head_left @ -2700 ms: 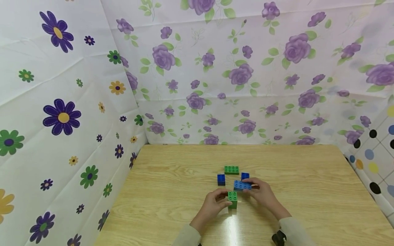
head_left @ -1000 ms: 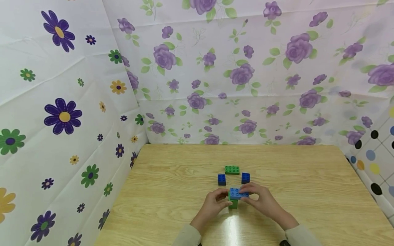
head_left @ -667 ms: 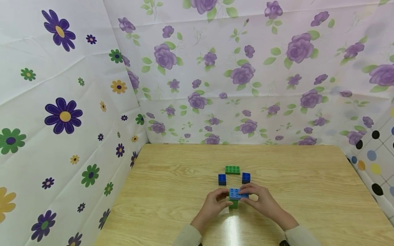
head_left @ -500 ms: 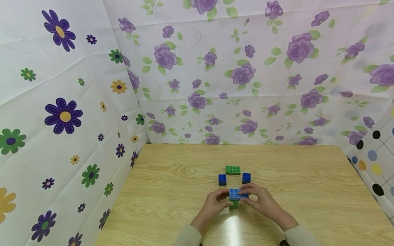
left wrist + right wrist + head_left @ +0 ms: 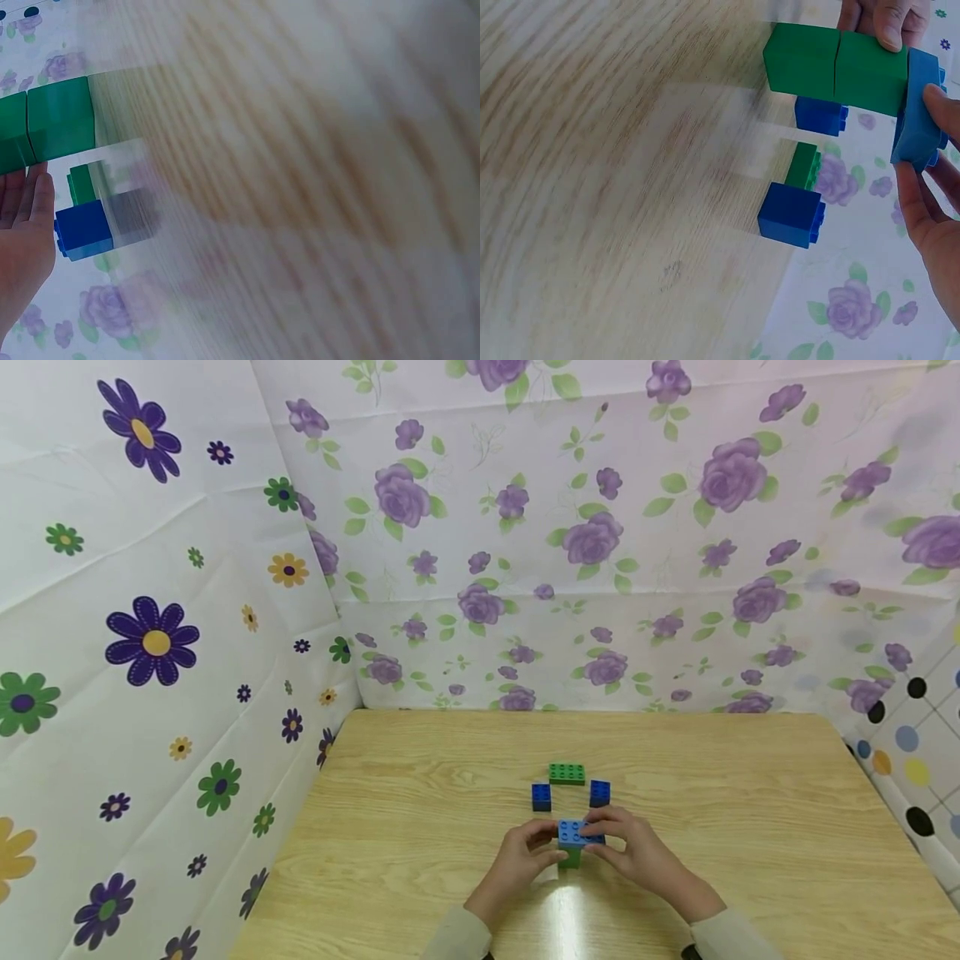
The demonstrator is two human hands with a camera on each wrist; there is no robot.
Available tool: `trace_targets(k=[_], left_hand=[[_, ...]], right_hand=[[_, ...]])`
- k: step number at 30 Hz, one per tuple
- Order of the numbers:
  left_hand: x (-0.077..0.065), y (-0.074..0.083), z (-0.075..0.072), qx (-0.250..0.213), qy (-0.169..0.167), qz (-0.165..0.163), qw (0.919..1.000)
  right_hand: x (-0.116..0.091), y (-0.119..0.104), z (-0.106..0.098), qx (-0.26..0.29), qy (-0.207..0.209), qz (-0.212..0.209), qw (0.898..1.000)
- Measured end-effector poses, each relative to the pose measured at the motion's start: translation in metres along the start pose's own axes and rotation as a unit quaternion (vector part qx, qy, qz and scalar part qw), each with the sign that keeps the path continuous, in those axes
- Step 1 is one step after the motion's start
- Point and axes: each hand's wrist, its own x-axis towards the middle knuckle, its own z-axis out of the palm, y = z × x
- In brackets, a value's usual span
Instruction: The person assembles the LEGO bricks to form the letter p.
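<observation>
Two green toy building bricks (image 5: 836, 67) stand stacked on the table, as the right wrist view shows. My left hand (image 5: 521, 862) grips this stack from the left, thumb in front and fingers behind. On top of it lies a longer light blue brick (image 5: 570, 832), sticking out to the right. My right hand (image 5: 637, 852) pinches the light blue brick by its right end, partly covering its studs. In the left wrist view the green stack (image 5: 61, 120) meets the fingertips, and the light blue brick is out of frame.
Behind the stack stand two dark blue bricks, a left one (image 5: 542, 797) and a right one (image 5: 600, 793). A flat green brick (image 5: 567, 774) lies beyond them. The wooden table (image 5: 420, 777) ends at flowered cloth walls (image 5: 465, 652).
The light blue brick has moved left and toward me from beside the green stack onto its top, still in my right hand. My left hand has kept its place. Little differs over the last second.
</observation>
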Motion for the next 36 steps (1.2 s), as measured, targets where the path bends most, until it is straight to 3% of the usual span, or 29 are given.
trace_targets(k=[14, 36], left_hand=[[-0.001, -0.001, -0.001, 0.01, 0.0, 0.004, 0.9999], [-0.001, -0.001, 0.002, 0.01, 0.021, 0.004, 0.9997]], right_hand=[[0.004, -0.01, 0.0, -0.038, -0.009, -0.003, 0.999], [-0.002, -0.012, 0.006, -0.086, 0.016, 0.0, 0.996]])
